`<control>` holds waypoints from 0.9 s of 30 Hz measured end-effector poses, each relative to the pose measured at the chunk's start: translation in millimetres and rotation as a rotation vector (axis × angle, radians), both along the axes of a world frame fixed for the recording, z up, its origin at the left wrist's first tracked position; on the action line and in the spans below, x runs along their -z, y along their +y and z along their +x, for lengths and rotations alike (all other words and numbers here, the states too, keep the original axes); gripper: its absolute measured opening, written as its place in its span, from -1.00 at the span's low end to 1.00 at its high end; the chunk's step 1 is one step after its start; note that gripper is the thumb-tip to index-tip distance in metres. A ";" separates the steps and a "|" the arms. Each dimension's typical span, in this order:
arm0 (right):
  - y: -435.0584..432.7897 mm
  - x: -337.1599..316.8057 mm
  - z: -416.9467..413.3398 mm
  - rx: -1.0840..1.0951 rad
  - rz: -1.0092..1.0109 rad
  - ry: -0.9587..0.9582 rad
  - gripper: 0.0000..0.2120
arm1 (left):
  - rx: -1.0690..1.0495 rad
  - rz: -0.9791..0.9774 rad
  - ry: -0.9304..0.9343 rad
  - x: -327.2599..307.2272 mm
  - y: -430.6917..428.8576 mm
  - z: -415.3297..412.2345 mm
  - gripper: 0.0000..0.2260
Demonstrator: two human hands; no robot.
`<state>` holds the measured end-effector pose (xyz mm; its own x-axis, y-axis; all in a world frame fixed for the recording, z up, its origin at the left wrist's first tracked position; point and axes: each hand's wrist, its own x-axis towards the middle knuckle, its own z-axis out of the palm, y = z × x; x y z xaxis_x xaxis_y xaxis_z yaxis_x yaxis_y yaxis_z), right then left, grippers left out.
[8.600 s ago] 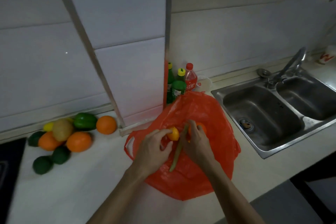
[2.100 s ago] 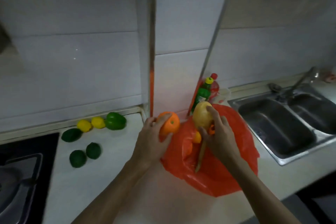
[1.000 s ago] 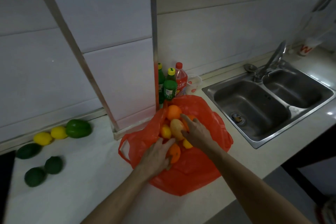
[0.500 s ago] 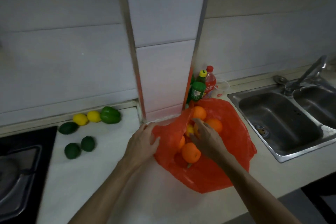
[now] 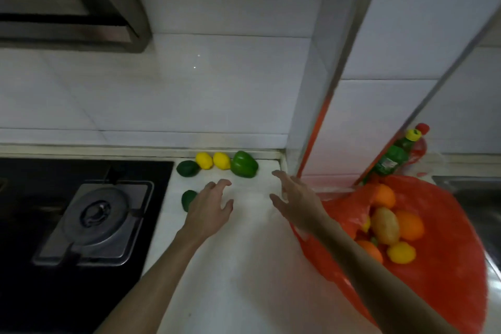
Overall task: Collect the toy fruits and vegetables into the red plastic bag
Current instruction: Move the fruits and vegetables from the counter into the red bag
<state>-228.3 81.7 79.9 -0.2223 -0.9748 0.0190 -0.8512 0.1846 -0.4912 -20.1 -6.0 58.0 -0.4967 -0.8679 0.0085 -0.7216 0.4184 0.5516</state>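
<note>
The red plastic bag [image 5: 444, 279] lies open on the counter at the right, holding oranges [image 5: 409, 225], a potato [image 5: 385, 225] and a lemon [image 5: 401, 252]. Against the back wall sit a green pepper [image 5: 244, 164], two lemons [image 5: 212, 160] and a dark green avocado [image 5: 187, 168]. Another dark green fruit [image 5: 188, 199] lies nearer, partly hidden by my left hand [image 5: 208, 211], which hovers over it with spread fingers and holds nothing. My right hand [image 5: 295, 198] is open and empty, just right of the pepper, with its forearm across the bag's left edge.
A black gas hob with a steel burner [image 5: 95, 219] fills the left. A tiled pillar [image 5: 311, 116] juts out behind my right hand. Green and red bottles [image 5: 393, 156] stand behind the bag. A sink edge [image 5: 474, 187] shows at far right.
Both hands have left the bag and reached left toward the green and yellow toys by the wall. My view has swung left, bringing the hob into sight.
</note>
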 end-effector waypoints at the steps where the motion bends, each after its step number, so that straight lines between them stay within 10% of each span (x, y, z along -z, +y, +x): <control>1: -10.0 3.0 2.4 -0.012 0.011 0.017 -0.47 | -0.009 0.006 -0.017 2.1 -5.3 3.4 -0.61; 27: -171.4 96.2 17.0 0.028 0.288 0.127 -0.29 | 0.089 0.015 -0.302 84.3 -85.7 12.8 -0.59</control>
